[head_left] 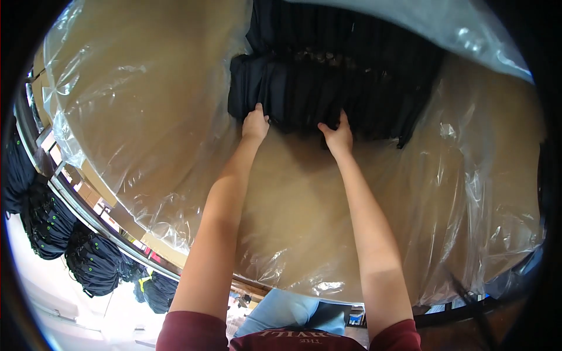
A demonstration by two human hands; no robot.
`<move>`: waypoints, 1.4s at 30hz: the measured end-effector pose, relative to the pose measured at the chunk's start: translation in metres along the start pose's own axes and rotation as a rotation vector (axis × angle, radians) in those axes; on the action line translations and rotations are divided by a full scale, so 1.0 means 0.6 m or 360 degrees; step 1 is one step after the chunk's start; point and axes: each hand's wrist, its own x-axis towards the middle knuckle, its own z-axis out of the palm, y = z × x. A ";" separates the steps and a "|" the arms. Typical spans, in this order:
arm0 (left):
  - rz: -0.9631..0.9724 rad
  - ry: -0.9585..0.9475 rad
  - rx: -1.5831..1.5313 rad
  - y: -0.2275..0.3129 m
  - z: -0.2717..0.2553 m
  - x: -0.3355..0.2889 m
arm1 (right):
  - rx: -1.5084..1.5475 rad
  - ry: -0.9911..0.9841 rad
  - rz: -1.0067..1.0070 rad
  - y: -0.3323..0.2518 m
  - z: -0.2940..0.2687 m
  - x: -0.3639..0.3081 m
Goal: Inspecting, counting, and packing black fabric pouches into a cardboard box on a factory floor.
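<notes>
Two rows of black folded fabric items (304, 88), packed upright and tight against each other, lie deep in a large cardboard box lined with clear plastic. At the near row's left part, my left hand (256, 124) is closed on the fabric's lower edge, one finger lying up along its front. My right hand (338, 133) grips the same edge farther right, with thumb and forefinger apart on the fabric. The other fingers of both hands are hidden. What kind of fabric goods these are, I cannot make out.
Clear plastic liner (170, 146) drapes over the box walls, and a loose fold (468, 35) hangs across the upper right. The box's near rim runs below my forearms. Outside at the left, black cord-like bundles (96, 260) with small green marks hang by a metal rail (88, 210).
</notes>
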 end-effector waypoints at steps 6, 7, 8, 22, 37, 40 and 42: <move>-0.0025 -0.0307 -0.0034 -0.004 0.000 0.001 | -0.0044 0.0064 0.0094 0.000 -0.029 -0.015; -0.0015 -0.0297 -0.0040 -0.004 -0.008 -0.001 | -0.0086 0.0060 0.0137 0.002 -0.033 -0.020; 0.0011 -0.0317 -0.0022 -0.004 -0.019 -0.008 | -0.0125 0.0056 0.0177 0.002 -0.037 -0.025; 0.0515 -0.0630 -0.0632 0.138 -0.212 -0.200 | 0.0020 0.0405 0.0295 -0.036 -0.068 -0.042; 0.0777 -0.1094 -0.1129 0.109 -0.165 -0.724 | -0.0500 0.0528 0.0113 0.078 -0.067 0.048; 0.0859 -0.0957 -0.1006 0.110 -0.162 -0.733 | -0.0879 0.0178 0.0149 -0.015 -0.051 0.030; 0.0857 -0.0937 -0.1063 0.111 -0.164 -0.725 | -0.0946 0.0137 0.0113 -0.026 -0.026 0.038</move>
